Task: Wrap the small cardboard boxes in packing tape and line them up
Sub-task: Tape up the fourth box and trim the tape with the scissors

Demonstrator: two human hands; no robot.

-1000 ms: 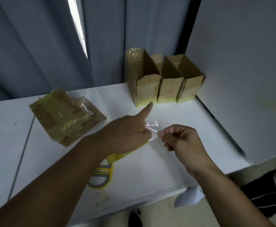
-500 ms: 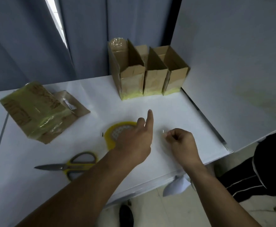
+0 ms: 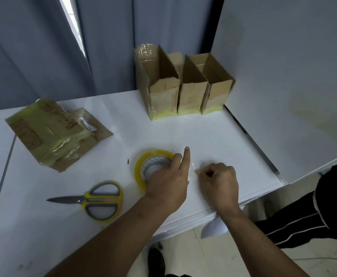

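Note:
A yellow tape roll lies flat on the white table. My left hand grips its right side, index finger pointing forward. Just to its right, my right hand pinches the clear tape end with curled fingers. Three open cardboard boxes stand in a row at the table's back, taped yellow at their bases. A tape-wrapped box lies tilted at the left.
Yellow-handled scissors lie shut in front of the roll, blades pointing left. A white panel stands along the table's right edge. Grey curtains hang behind. A person's dark trousers show at the right.
The roll has come down from the air onto the table under my left hand. My right hand has lowered with the tape end. The view has shifted down and left.

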